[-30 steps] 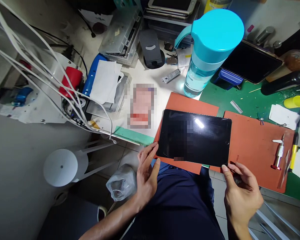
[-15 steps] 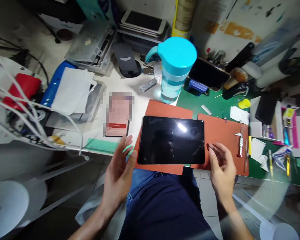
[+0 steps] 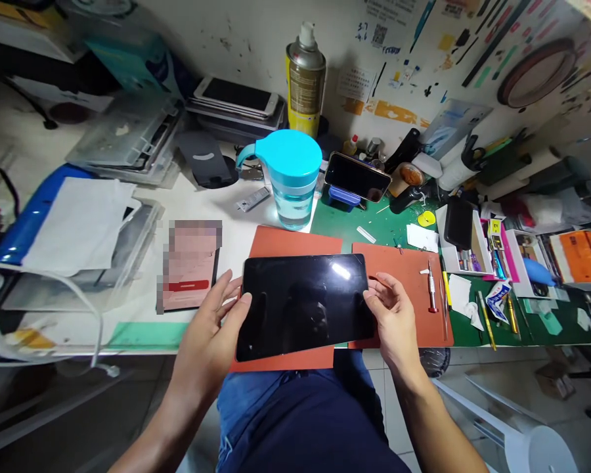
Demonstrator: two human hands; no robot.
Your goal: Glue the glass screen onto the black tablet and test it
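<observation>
A black tablet (image 3: 303, 309) with a dark, glossy screen is tilted above two orange-brown mats (image 3: 295, 242). My left hand (image 3: 214, 328) closes on its left edge, thumb on the front and fingers behind. At the opposite edge, my right hand (image 3: 391, 312) grips the tablet the same way, thumb over the rim. The fingers behind the tablet are partly hidden. A lit phone (image 3: 190, 292), its screen mostly blurred, lies left of my left hand. On the right mat rests a small screwdriver (image 3: 432, 290).
A water jug with a turquoise lid (image 3: 290, 157) stands behind the tablet. Farther back are a spray can (image 3: 305, 82) and a black phone on a stand (image 3: 358, 176). Trays of tools (image 3: 458, 240) sit at the right, papers (image 3: 79, 223) and white cables (image 3: 73, 282) at the left.
Both hands have moved in and taken hold of the tablet, which was lying flat and is now tilted. The green piece at my left fingers no longer shows. The camera view has shifted.
</observation>
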